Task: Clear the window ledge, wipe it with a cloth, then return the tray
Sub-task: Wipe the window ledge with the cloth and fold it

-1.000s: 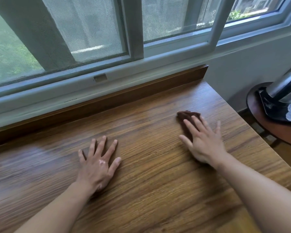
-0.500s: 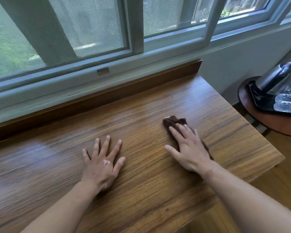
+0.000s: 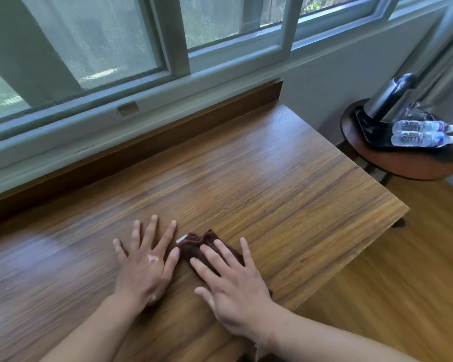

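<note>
Cloth [image 3: 203, 245], dark brown, is bunched up on the wooden ledge [image 3: 272, 184] near its front edge, w/ the right hand [image 3: 236, 286] pressing flat on it, fingers straight. Left hand [image 3: 144, 267] just beside it, splayed flat on the wood. Black tray [image 3: 372, 130] w/ 2 water bottles [image 3: 421, 132] sits on a round side table [image 3: 408, 163] off to the right.

Window ledge [image 3: 272, 184]: we note wood-grain veneer, smooth, semi-glossy. Cloth [image 3: 196, 244]: dark brown, soft, ribbed textile. Tray [image 3: 372, 131]: black, possibly plastic. Kettle [image 3: 387, 97]: brushed metal. Bottles [image 3: 419, 131]: clear plastic.
</note>
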